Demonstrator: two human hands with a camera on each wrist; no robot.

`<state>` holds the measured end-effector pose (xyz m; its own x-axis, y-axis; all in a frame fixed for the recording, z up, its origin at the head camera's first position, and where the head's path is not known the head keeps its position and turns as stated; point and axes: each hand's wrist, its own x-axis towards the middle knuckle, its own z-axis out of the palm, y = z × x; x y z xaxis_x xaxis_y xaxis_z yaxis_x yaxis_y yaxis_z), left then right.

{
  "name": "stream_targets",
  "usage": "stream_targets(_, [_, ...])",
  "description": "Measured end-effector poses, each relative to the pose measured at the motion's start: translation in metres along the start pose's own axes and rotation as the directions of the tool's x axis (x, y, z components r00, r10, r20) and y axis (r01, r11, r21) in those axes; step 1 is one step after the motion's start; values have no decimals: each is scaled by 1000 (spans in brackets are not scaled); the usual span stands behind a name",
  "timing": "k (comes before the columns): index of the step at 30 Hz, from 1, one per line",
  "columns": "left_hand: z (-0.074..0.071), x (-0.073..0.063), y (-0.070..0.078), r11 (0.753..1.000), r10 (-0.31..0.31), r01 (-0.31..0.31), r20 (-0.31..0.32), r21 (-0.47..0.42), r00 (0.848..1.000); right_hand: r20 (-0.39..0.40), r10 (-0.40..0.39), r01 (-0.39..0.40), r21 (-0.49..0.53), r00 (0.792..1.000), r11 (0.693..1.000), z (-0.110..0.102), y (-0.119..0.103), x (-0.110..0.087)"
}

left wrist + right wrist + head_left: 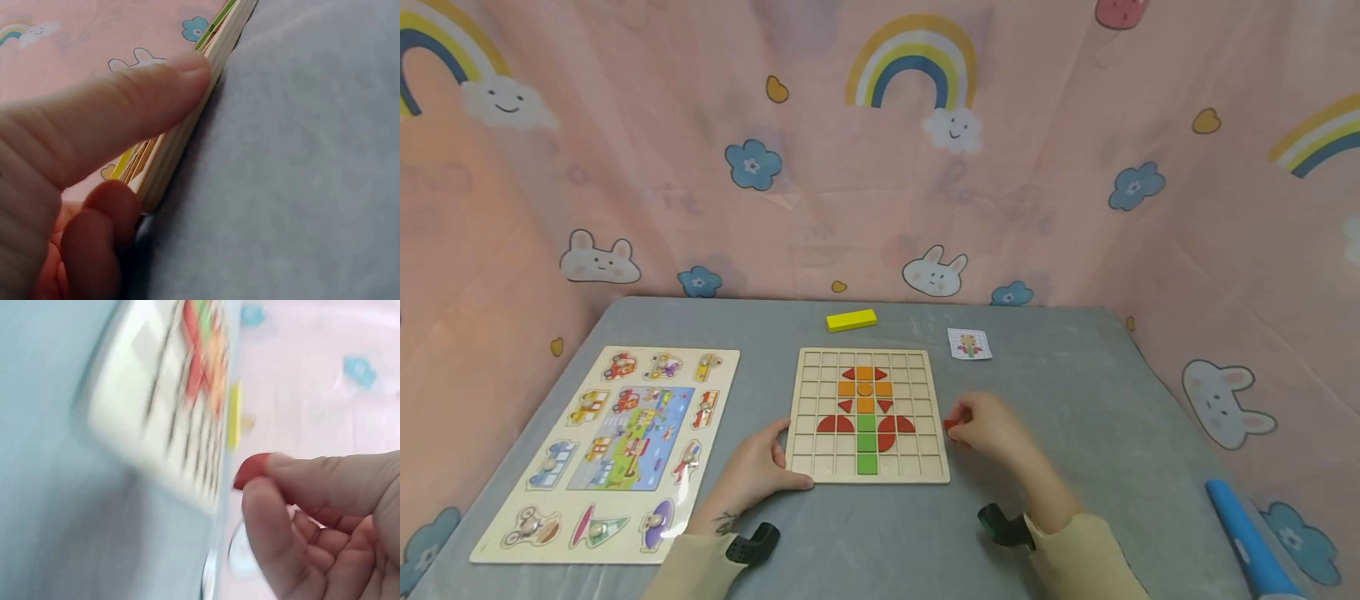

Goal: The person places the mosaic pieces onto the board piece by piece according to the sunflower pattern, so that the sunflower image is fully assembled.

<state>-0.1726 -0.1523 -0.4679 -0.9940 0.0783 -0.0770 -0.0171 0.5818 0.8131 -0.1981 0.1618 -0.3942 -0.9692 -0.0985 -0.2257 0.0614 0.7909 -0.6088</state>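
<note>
A square wooden grid board (917, 465) lies mid-table, with orange squares, green squares, red triangles and red quarter-circle pieces set in its cells. My left hand (756, 462) holds its near left corner, the thumb (169, 78) along the front edge and the fingers at the left side. Just off the board's right side, my right hand (992, 429) pinches a red curved piece (253, 469) between thumb and index finger. In the right wrist view its rounded edge shows; the fingertips cover the rest. A small pattern card (969, 344) lies behind that hand.
To the left lies a vehicle peg puzzle (647, 521). A yellow block (851, 321) sits behind the grid board. At the lower right is a blue cylindrical object (1247, 533). A pink printed curtain (820, 233) encloses the grey table (1075, 400).
</note>
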Motion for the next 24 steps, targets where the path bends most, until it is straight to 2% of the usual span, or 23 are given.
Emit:
stream_targets(4, [0,0,0,1000,4,-4,-2,8,1000,41,-86,78,171,995,982,22,-36,12])
stream_targets(7, [0,0,0,1000,8,-8,-1,7,1000,70,-138,120,214,988,970,40,-57,19])
stream_targets(11, [0,0,-1,1000,5,-5,1,3,1000,88,-173,158,151,981,976,62,-75,26])
stream_targets(16, [-1,0,-1,1000,-2,2,2,7,1000,102,-197,188,89,975,978,81,-83,32])
stream_targets(24, [-1,0,0,1000,-5,5,0,13,1000,96,-148,149,-4,984,989,90,-90,33])
